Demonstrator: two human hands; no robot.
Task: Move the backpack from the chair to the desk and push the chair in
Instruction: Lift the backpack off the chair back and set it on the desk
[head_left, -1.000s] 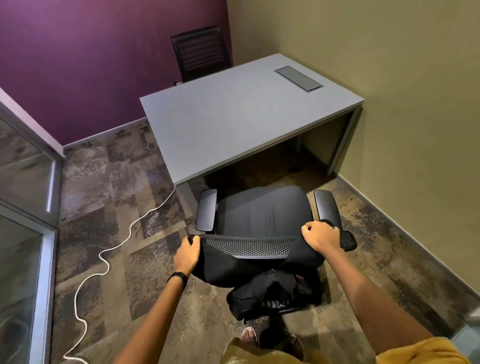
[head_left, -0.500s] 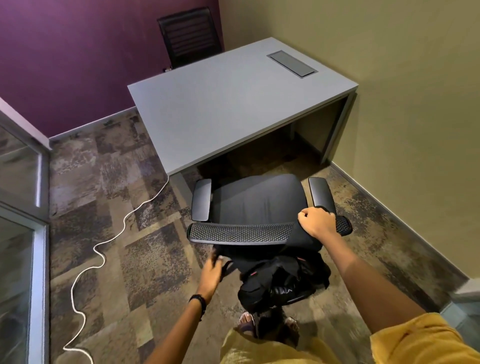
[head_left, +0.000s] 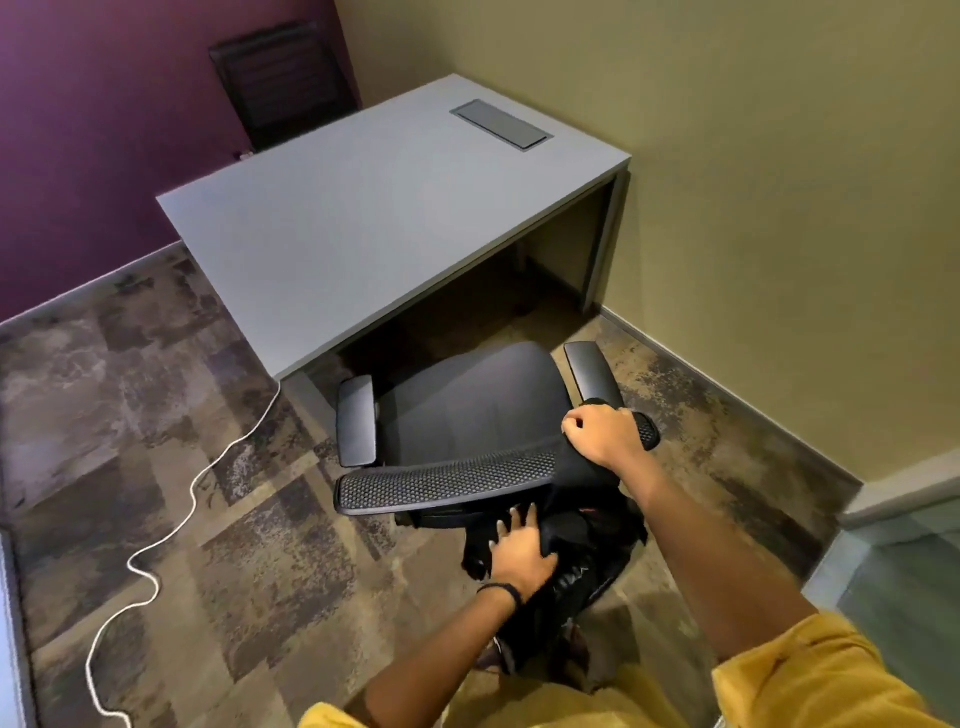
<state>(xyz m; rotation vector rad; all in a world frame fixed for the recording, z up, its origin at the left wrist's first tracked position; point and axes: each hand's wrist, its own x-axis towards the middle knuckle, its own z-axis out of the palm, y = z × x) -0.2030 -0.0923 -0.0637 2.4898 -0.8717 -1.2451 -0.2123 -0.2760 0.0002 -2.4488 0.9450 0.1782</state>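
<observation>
Behind chair (head_left: 467, 415), hands on black backpack (head_left: 582, 561).

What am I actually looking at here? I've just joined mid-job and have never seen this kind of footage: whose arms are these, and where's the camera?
There is no machine: a person wears one wide-angle camera on the head, looking forward and down, so the arms rising from the bottom edge are their own. The right hand is closed on the top edge of the black office chair, over dark fabric draped there. The left hand, with a dark wristband, lies spread on the black backpack hanging behind the chair's backrest. The grey desk bears only a flush grey panel. A white cable snakes over the carpet, and a second chair stands beyond the desk. The backpack is not yet on the desk.
</observation>
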